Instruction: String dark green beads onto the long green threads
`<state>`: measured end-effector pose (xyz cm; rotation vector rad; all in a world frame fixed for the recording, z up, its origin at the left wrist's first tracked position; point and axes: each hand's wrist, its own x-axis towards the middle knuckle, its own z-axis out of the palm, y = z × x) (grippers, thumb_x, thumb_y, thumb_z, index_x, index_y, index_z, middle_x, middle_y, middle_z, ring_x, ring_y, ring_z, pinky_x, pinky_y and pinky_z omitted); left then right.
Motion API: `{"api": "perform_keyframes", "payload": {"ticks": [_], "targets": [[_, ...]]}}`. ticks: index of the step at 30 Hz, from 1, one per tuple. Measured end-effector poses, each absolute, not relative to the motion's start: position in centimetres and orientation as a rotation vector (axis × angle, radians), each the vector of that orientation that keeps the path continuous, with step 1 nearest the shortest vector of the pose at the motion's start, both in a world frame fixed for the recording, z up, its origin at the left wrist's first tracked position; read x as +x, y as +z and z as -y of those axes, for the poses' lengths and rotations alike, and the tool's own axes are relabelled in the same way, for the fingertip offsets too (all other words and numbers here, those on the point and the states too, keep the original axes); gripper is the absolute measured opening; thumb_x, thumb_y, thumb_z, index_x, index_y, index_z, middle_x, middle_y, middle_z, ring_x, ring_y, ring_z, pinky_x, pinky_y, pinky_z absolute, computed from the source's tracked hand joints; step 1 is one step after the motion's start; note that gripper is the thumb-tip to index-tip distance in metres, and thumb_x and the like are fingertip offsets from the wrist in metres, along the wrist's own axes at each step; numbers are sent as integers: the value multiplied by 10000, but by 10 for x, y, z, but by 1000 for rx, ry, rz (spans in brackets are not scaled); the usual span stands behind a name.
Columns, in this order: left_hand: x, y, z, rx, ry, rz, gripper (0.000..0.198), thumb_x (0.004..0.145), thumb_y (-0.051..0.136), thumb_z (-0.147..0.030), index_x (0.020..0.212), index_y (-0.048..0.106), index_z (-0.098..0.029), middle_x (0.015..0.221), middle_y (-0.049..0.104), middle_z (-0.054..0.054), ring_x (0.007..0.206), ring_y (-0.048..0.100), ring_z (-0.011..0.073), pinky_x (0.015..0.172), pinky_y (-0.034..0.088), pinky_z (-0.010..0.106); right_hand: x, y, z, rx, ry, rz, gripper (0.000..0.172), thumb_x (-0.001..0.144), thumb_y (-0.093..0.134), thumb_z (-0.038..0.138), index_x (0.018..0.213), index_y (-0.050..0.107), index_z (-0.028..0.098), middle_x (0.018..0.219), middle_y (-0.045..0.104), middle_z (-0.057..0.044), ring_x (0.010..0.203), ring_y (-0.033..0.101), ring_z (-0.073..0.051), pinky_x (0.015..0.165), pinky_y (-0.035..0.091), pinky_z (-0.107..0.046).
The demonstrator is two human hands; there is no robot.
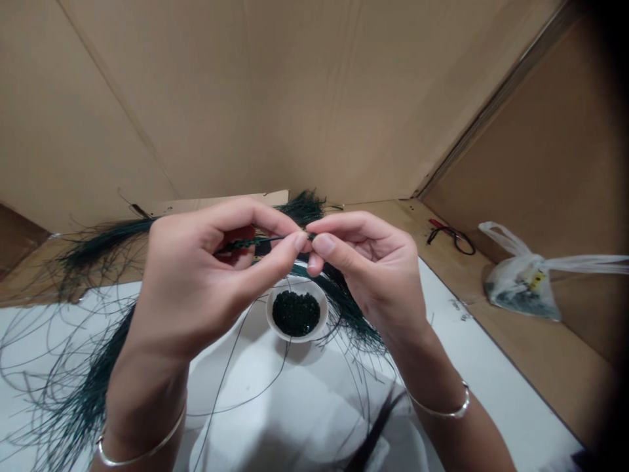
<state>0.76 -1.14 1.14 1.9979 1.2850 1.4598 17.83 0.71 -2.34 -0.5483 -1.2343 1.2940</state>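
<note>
My left hand is closed in a pinch on a dark green beaded strand. Its beaded length runs across the palm, and a thin thread stretches on to the fingertips. Close beside it, my right hand pinches the strand's other end between thumb and forefinger, the two sets of fingertips nearly touching. What exactly lies between them is tiny and mostly hidden. Just below the hands stands a small white bowl holding many small dark green beads. Loose threads hang past the bowl.
Bundles of dark green thread spread at the left, with another bundle behind the bowl. On the right lie a dark looped cord with a red part and a tied clear plastic bag. Cardboard walls enclose the white surface.
</note>
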Motion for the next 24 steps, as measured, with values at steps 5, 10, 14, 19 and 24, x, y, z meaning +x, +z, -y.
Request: {"api": "perform_keyframes", "payload": {"ticks": [5,10,14,19,24], "targets": [[6,10,11,2008,1444,-1292,77,844,776,-271,769,760,-282,675,726,-25,516,608,108,375,382,249,184,-25,-13,-561,1445,1219,62,844,838,239,885,793,226,739,768,13,643,721,-128,692,642,-280],[6,10,11,1990,1461,-1280,81,826,803,-262,758,766,-237,644,698,-18,521,582,96,393,383,208,184,-25,-17,-508,1614,1150,94,811,865,220,846,782,192,751,774,9,582,678,-79,593,594,-192],[7,10,11,1993,1471,-1280,68,817,808,-253,763,773,-233,655,705,-15,526,592,98,402,391,194,179,-25,-17,-473,1694,1060,121,789,883,234,820,773,194,721,764,23,554,652,-62,560,567,-166],[8,10,12,1981,1478,-1292,46,815,804,-248,781,780,-229,647,696,-14,492,570,94,386,384,195,174,-27,-14,-478,1705,1016,125,812,858,260,809,755,189,731,756,20,537,624,-58,542,550,-168],[8,8,11,1964,1453,-1282,40,813,811,-238,813,778,-261,664,702,-21,501,587,101,380,360,216,171,-28,-13,-485,1723,988,134,818,850,286,811,751,196,734,751,23,544,614,-64,548,556,-178]]}}
